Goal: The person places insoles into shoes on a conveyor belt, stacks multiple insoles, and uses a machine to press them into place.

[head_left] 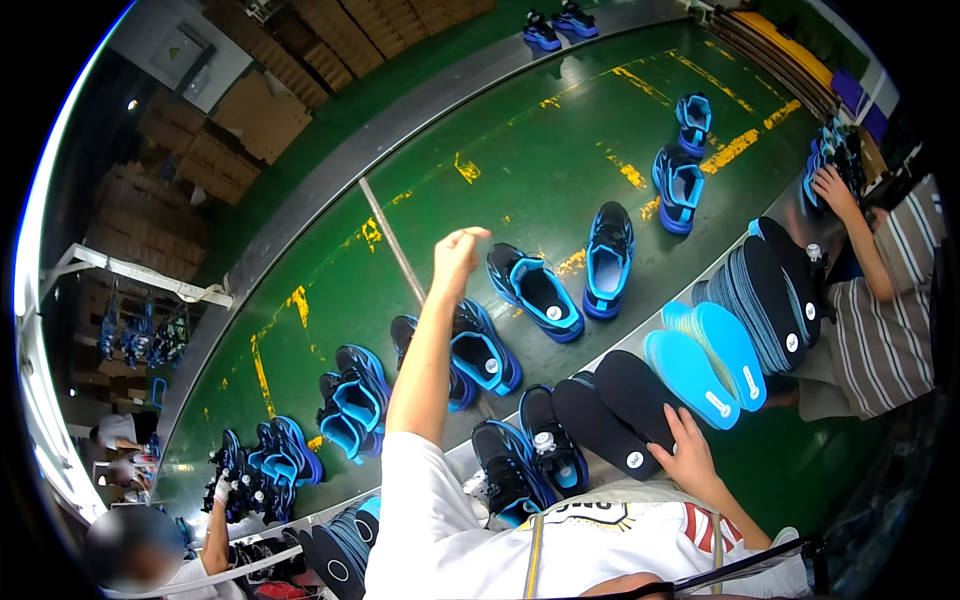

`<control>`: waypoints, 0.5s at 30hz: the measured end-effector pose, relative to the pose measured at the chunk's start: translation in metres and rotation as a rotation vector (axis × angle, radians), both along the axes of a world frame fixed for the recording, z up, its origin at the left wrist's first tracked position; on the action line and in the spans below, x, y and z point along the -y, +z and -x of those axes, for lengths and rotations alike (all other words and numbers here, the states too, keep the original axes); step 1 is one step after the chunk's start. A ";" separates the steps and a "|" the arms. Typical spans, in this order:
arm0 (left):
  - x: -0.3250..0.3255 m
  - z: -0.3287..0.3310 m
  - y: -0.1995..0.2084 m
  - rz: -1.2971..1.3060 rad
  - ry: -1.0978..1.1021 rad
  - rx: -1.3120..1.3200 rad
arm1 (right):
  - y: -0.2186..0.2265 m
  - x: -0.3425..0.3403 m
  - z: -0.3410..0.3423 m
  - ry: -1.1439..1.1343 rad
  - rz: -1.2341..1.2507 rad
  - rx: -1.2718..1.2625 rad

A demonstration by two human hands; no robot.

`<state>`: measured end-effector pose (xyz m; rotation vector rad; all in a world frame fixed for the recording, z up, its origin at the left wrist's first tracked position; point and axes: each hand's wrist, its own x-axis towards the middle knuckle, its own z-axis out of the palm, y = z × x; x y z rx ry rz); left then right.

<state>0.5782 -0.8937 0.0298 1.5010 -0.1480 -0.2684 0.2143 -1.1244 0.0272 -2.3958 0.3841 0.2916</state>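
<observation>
Black insoles (626, 392), right hand (688, 456) touching, left hand (457, 260) raised, curled

Downward fisheye view from head over hands (457, 258)

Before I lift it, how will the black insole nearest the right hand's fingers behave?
The black insole is probably light and bendy: the similar fanned insoles show thin edges. Its flat, broad shape makes rolling unlikely. With another black insole close against it, sliding it sideways might nudge that one.
</observation>
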 end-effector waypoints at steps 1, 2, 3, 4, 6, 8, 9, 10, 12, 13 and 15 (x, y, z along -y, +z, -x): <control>0.002 -0.003 0.005 0.013 0.003 0.002 | 0.002 0.002 0.000 -0.003 -0.003 -0.006; 0.002 -0.006 0.009 0.023 0.012 0.007 | 0.003 0.002 0.002 0.015 0.006 0.007; 0.004 -0.009 0.010 -0.023 0.007 -0.021 | 0.005 0.003 0.004 0.033 0.014 0.020; 0.014 -0.007 0.013 -0.045 -0.041 -0.009 | 0.006 0.005 0.004 0.044 0.026 0.031; 0.043 0.000 0.015 -0.081 -0.142 0.017 | 0.018 0.010 0.002 0.069 0.051 0.087; 0.055 -0.003 0.001 -0.284 -0.299 0.220 | 0.024 0.014 -0.004 0.099 0.047 0.161; 0.060 -0.010 -0.019 -0.402 -0.260 0.553 | 0.027 0.015 -0.009 0.112 0.035 0.210; 0.084 0.002 -0.015 -0.663 -0.240 0.511 | 0.027 0.023 -0.012 0.096 0.042 0.244; 0.112 0.012 -0.021 -0.958 -0.393 0.604 | 0.034 0.031 -0.029 0.050 0.063 0.372; 0.117 0.014 -0.027 -1.005 -0.508 0.686 | 0.038 0.039 -0.041 0.034 0.015 0.380; 0.127 0.013 -0.044 -1.071 -0.656 0.801 | 0.045 0.051 -0.071 -0.028 -0.067 0.415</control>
